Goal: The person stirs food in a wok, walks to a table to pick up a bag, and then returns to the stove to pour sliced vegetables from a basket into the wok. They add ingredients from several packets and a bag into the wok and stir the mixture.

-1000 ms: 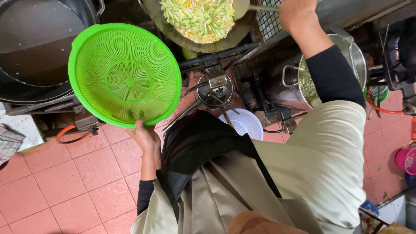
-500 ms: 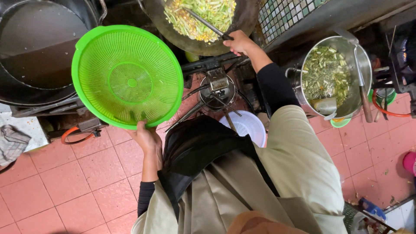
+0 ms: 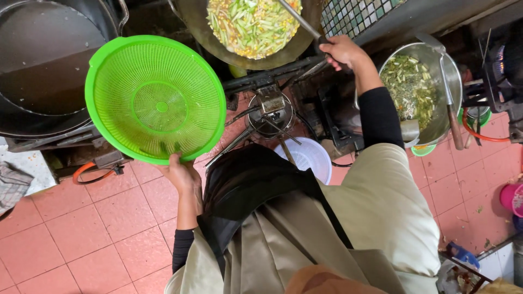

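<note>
My left hand (image 3: 182, 174) grips the near rim of a round bright green plastic colander (image 3: 155, 98), held out level and empty over the floor. My right hand (image 3: 343, 51) is closed on the dark handle of a long metal ladle (image 3: 302, 22) that reaches into a wide wok (image 3: 251, 27) full of chopped green and yellow vegetables. The ladle's bowl is out of view at the top edge.
A big dark pot (image 3: 46, 65) stands at the left. A steel pot of chopped greens (image 3: 419, 87) with a utensil sits at the right. A white colander (image 3: 308, 158) lies on the red tile floor below the burner valve (image 3: 269, 109).
My right hand came down from the top edge and now holds the ladle handle lower at the wok's right rim. The green colander stayed in my left hand.
</note>
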